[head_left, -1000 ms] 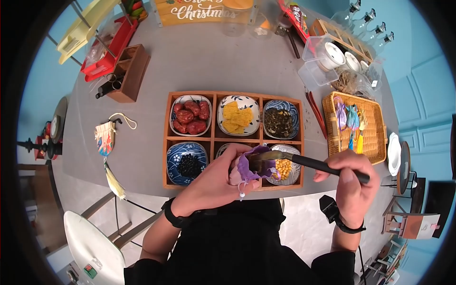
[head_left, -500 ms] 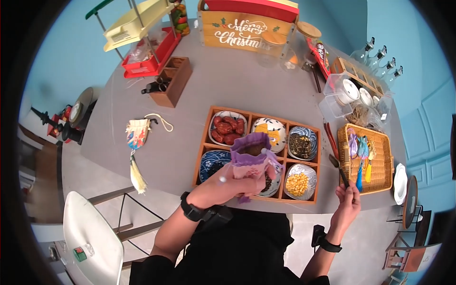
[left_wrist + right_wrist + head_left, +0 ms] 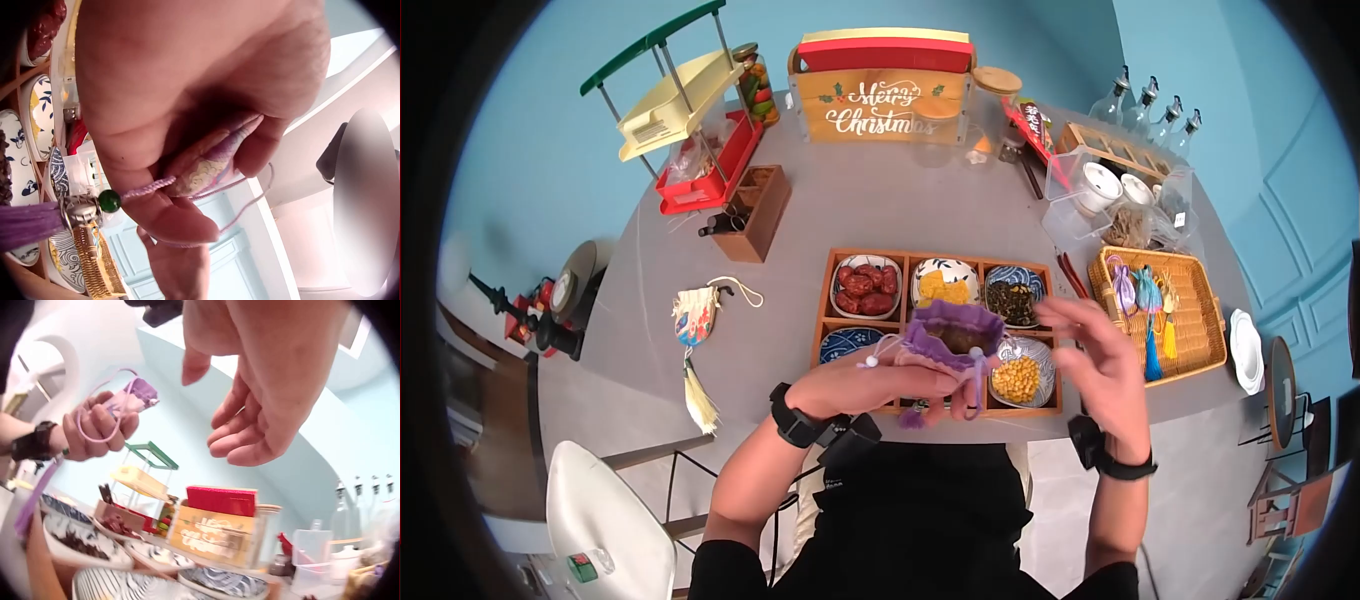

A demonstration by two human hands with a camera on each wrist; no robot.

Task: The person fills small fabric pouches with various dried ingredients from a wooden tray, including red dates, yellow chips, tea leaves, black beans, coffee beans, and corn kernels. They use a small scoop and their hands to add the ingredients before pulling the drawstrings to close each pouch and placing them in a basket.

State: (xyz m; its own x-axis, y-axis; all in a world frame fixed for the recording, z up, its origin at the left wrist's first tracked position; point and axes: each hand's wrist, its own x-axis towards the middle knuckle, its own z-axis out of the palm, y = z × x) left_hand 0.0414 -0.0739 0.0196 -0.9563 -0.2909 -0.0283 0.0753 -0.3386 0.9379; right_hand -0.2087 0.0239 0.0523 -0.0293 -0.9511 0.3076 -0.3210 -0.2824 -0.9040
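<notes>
My left hand (image 3: 870,388) grips a pink and purple drawstring pouch (image 3: 932,345) upright, its ruffled mouth spread and something brown inside. From its bottom hang a green bead (image 3: 109,200) and a purple tassel (image 3: 31,226), seen in the left wrist view. My right hand (image 3: 1105,365) is raised to the right of the pouch, fingers loosely bent, holding nothing. Below both is a wooden compartment tray (image 3: 824,305) with patterned bowls of red dates (image 3: 867,287), yellow pieces (image 3: 942,288), dark dried leaves (image 3: 1010,298) and yellow kernels (image 3: 1015,380). The pouch and left hand hide part of the front row.
A wicker basket (image 3: 1195,330) with tasselled sachets (image 3: 1145,285) stands to the right. On the left lie a cream tasselled pouch (image 3: 695,315) and a wooden caddy (image 3: 765,220). A Christmas box (image 3: 880,105), jars and a clear plastic container (image 3: 1065,205) line the back.
The right hand has let go of the black-handled scoop and come back left toward the pouch. The left hand has lifted the pouch away from the scoop and keeps holding it.
</notes>
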